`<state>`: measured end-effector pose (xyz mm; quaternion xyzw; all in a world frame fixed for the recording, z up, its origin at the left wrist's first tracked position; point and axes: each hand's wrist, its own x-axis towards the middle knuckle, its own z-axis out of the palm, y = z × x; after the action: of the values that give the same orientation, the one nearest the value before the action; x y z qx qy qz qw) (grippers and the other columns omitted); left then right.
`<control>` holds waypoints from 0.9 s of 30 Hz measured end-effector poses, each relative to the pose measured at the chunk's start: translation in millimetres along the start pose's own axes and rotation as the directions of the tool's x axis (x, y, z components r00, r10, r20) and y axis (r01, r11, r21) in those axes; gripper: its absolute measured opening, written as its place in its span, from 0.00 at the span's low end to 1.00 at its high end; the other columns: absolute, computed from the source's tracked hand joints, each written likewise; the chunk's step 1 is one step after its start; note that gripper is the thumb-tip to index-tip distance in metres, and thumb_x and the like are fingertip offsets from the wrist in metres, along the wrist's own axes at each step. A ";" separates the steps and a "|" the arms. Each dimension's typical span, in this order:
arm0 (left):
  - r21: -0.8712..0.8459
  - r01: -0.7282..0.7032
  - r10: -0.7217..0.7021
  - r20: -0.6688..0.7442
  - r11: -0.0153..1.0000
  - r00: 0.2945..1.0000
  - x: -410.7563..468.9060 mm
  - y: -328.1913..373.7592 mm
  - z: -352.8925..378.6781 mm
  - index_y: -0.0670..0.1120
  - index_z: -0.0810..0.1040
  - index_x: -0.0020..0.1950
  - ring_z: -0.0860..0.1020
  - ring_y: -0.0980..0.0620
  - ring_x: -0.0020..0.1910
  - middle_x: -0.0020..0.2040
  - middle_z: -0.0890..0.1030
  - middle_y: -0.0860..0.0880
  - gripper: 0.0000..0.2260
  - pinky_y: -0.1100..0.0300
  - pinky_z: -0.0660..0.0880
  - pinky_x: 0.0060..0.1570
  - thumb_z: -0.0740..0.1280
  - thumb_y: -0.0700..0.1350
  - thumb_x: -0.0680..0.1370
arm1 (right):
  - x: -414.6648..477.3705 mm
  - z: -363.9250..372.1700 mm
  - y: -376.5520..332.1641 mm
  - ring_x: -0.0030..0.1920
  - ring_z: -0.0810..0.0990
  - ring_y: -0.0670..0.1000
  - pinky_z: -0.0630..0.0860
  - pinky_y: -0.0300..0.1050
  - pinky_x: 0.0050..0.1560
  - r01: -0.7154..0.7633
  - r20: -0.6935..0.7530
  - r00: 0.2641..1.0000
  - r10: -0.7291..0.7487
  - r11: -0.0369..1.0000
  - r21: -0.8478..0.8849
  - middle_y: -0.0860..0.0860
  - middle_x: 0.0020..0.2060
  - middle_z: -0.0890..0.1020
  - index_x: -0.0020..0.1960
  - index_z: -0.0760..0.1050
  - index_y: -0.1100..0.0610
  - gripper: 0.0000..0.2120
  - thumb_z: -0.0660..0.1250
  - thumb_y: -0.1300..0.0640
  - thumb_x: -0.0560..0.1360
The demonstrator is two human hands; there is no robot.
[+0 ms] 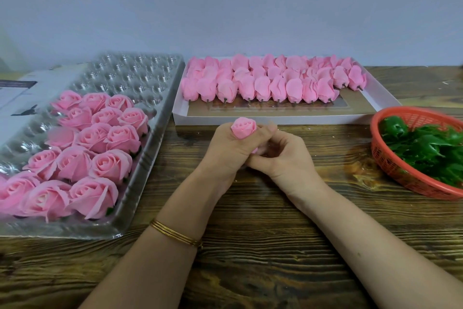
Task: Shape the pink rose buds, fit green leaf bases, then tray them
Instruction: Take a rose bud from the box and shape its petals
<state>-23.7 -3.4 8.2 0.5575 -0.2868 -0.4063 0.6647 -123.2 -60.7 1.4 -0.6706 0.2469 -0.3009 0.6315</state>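
1. In the middle of the frame I see the left hand (226, 150) clenched around a pink rose bud (243, 127). The bud's rolled top pokes up above the thumb and forefinger.
2. The right hand (285, 158) sits just right of it, touching the left hand. Its fingers curl inward onto the bud's lower end, where a sliver of pink shows between the two hands, and its thumb lies along the underside of the left hand.
3. Both hands hover low over the wooden table (250, 253), and gold bangles (175, 233) circle the left wrist.
4. At the left of the frame lies a clear plastic tray (140, 75). Finished roses (100, 158) fill its nearer rows, and the far cups hold nothing.
5. At upper centre, beyond the hands, is a white box (378, 99) with unshaped buds (260, 85) lying in rows along its far side, short stems pointing toward me.
6. At the right edge, a red basket (387, 158) holds a heap of green leaf bases (426, 148). It is well apart from both hands.
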 end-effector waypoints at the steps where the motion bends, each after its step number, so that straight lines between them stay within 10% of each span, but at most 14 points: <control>1: 0.011 0.002 -0.002 0.018 1.000 1.000 -0.3 1.2 -1.1 0.29 0.79 0.50 0.75 0.42 0.45 0.43 0.76 0.35 0.15 0.47 0.71 0.51 0.72 0.43 0.75 | -0.1 -0.9 0.4 0.40 0.79 0.51 0.79 0.49 0.52 -0.008 0.015 1.000 0.008 1.000 0.019 0.54 0.34 0.81 0.48 0.81 0.59 0.15 0.72 0.75 0.68; 27: 0.163 -0.123 0.128 -0.024 0.979 0.991 -1.6 -0.3 -1.8 0.36 0.82 0.49 0.80 0.51 0.42 0.43 0.83 0.41 0.07 0.58 0.78 0.46 0.70 0.40 0.77 | 3.7 -6.4 -1.8 0.47 0.79 0.55 0.75 0.47 0.54 -0.158 0.051 0.987 0.150 0.956 0.248 0.63 0.46 0.83 0.50 0.82 0.62 0.16 0.61 0.76 0.71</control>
<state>-23.1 -1.1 7.7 0.5971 -0.3419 -0.3293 0.6466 -125.2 -67.6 3.7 -0.5687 0.2482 -0.2693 0.7365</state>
